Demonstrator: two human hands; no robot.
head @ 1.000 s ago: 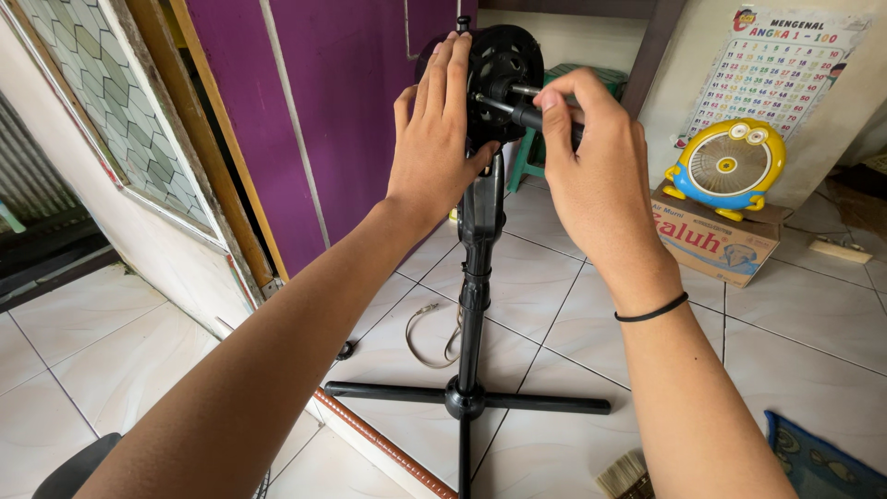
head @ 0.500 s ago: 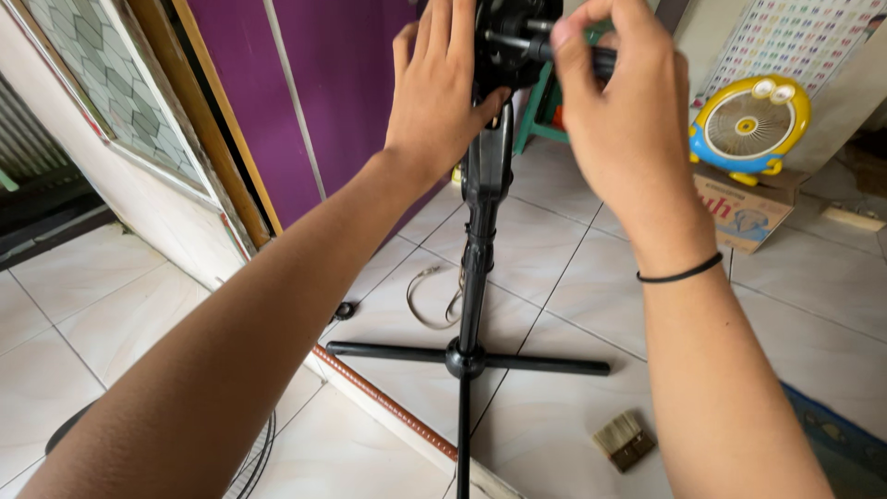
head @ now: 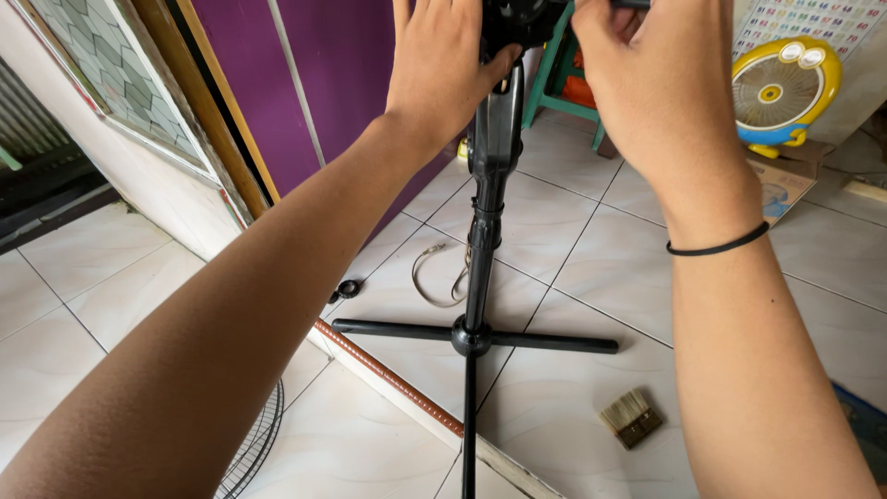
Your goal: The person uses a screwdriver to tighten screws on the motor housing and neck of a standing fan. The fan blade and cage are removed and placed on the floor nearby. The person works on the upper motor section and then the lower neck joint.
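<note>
A black fan stand [head: 481, 277] rises from a cross-shaped base [head: 471, 337] on the tiled floor, with its black motor head [head: 517, 18] at the top edge of the view. My left hand [head: 442, 65] lies flat against the left side of the motor head, fingers straight. My right hand [head: 651, 83] is curled around a dark shaft [head: 628, 5] sticking out of the head's right side. A black band circles my right wrist. The fingertips of both hands are cut off by the frame's top.
A wire fan grille [head: 254, 444] lies at the lower left. A small brush [head: 631, 418] rests on the tiles at the right. A yellow-and-blue toy-like fan [head: 781, 92] stands on a cardboard box at the back right. A green stool [head: 564, 83], a cable loop [head: 434, 277] and a purple door [head: 314, 83] are behind.
The view has tilted downward, so the motor head and both hands now sit at the frame's top. The brush has come into view. Both hands keep their places on the head.
</note>
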